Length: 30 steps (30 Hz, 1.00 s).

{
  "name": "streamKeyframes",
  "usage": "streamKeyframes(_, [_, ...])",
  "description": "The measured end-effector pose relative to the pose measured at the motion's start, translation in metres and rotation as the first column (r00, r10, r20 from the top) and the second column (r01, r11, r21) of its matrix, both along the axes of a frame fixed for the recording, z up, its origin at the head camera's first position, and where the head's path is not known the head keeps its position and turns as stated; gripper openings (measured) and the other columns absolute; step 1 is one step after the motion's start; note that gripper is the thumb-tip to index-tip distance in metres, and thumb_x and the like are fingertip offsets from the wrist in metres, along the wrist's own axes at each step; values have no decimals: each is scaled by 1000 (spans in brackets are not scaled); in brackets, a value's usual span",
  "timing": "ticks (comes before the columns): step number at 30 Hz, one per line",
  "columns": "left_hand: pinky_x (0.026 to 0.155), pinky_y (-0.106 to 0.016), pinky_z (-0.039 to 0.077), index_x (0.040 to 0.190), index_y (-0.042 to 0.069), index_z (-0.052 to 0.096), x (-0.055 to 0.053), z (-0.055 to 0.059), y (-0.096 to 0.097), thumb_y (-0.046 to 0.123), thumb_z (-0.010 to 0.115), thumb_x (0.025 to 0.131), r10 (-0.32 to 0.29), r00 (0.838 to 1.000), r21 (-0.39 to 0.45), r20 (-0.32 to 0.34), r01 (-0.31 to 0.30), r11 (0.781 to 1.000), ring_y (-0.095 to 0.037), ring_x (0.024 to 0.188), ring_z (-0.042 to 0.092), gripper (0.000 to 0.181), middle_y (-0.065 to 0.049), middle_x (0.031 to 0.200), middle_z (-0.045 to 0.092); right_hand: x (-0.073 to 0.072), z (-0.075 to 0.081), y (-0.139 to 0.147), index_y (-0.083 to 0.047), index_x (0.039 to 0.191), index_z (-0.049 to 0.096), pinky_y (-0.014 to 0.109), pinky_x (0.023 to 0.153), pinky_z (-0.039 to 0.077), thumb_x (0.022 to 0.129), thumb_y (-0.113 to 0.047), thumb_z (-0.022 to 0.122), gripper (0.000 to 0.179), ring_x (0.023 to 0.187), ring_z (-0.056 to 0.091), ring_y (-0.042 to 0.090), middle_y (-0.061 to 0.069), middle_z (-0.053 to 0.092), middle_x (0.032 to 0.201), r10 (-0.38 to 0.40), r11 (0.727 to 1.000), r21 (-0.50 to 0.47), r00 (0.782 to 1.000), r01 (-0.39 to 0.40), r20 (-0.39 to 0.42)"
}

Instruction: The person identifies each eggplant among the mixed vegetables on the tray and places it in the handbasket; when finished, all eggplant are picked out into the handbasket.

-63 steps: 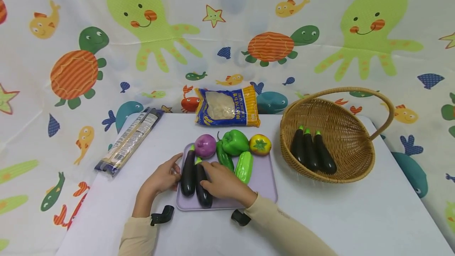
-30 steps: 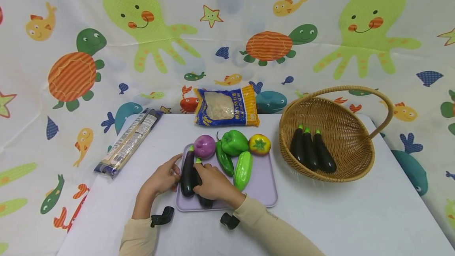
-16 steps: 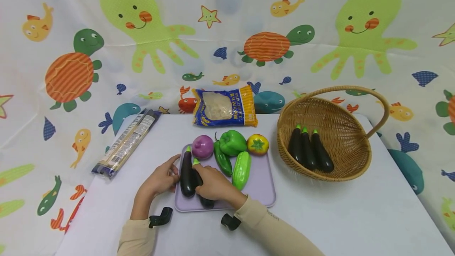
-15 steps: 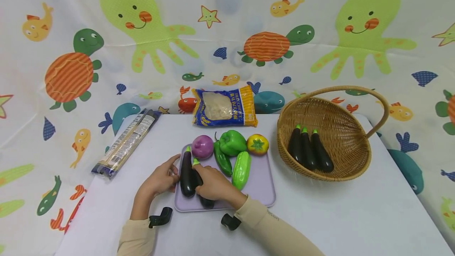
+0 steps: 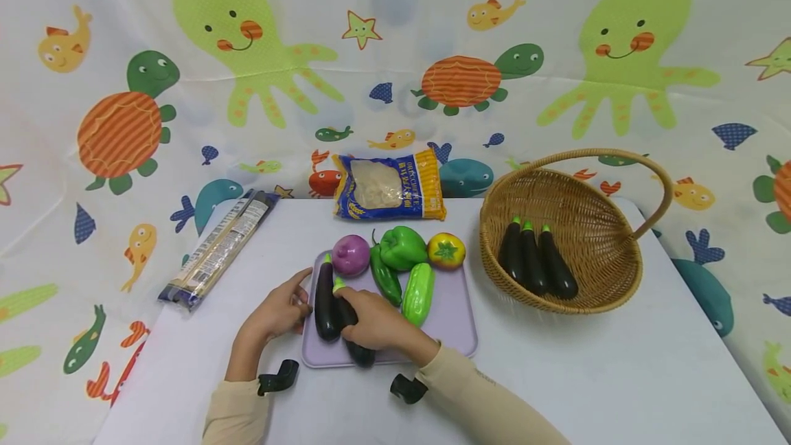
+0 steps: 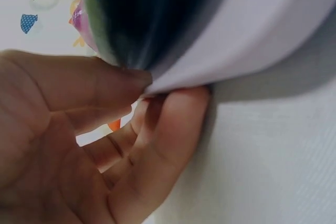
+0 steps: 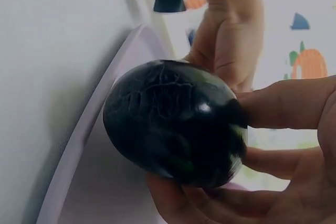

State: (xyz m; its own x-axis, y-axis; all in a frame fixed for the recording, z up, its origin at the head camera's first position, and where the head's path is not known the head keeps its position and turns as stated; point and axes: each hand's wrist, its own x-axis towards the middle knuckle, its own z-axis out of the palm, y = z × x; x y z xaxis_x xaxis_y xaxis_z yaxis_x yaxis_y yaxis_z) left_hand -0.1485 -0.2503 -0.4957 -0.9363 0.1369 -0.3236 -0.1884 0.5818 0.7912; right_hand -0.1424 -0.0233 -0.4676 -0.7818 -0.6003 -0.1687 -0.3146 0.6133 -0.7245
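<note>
Thumb and fingers of my right hand (image 5: 373,318) grip a dark eggplant (image 5: 360,354) with a green stem, at the left part of the lilac tray (image 5: 454,335). In the right wrist view, the rounded end of this eggplant (image 7: 168,124) faces the camera, with fingers round its sides. I cannot tell whether it still touches the tray. A second eggplant (image 5: 326,307) lies just left of it. My left hand (image 5: 278,311) is at the tray's left edge; in the left wrist view, its thumb and fingers pinch the tray's rim (image 6: 226,72).
On the tray are a purple onion (image 5: 351,255), a green pepper (image 5: 403,248), a green chili (image 5: 384,279), a cucumber (image 5: 418,294) and a yellow-red fruit (image 5: 446,251). A wicker basket (image 5: 599,253) with three eggplants stands right. Behind lie a blue-yellow pasta bag (image 5: 391,186) and a long packet (image 5: 219,249).
My right hand moved left and closed round the right-hand eggplant, then shifted slightly right with it, its lower end turning toward the tray's front edge. My left hand stayed put.
</note>
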Motion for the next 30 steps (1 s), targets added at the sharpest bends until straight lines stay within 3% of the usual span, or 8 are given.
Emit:
streamKeyframes(4, [55,-35,59,158,0,29,-1,0,0,-9,56,87,-3,1000,2,12,3,1000,-21,69,59,76,-16,100,53,8,13,13,-14,146,53,33,102,48,87,-11,74,62,117,57,13,4,62,136,28,999,-30,999,-27,29])
streamKeyframes(8, [55,-35,59,158,0,29,-2,1,-2,-8,57,87,8,1000,-2,18,-8,1000,-21,68,61,77,-16,101,52,18,35,32,-18,148,51,36,109,46,89,-13,73,63,127,52,11,0,56,145,67,994,-89,994,-60,85])
streamKeyframes(15, [55,-36,58,158,-1,28,-1,2,-5,-8,57,87,-9,1000,-1,13,9,1000,-22,68,60,77,-17,101,52,34,72,81,-34,148,49,31,86,55,93,-16,72,63,117,56,18,-7,53,144,51,969,-246,973,6,226])
streamKeyframes(18, [56,-36,58,158,-1,28,-1,3,-5,-8,57,86,-3,1000,-8,14,3,1000,-22,69,59,77,-17,101,52,37,83,102,-36,149,48,33,86,57,94,-15,71,64,121,55,22,-3,52,144,19,956,-289,967,57,254])
streamKeyframes(26, [56,-37,59,157,-2,27,-1,-3,-2,-8,57,86,-13,1000,22,17,13,1000,-23,70,60,77,-17,103,52,39,105,170,-18,152,45,43,91,58,95,-12,70,62,127,54,35,11,48,148,-112,928,-337,982,159,153])
streamKeyframes(30, [56,-37,59,157,-2,27,-1,-2,-2,-8,57,87,-16,1000,15,17,16,1000,-23,70,60,77,-17,102,52,39,120,203,-18,151,46,52,95,55,95,-15,71,62,128,54,37,12,51,146,-224,929,-281,970,241,92])
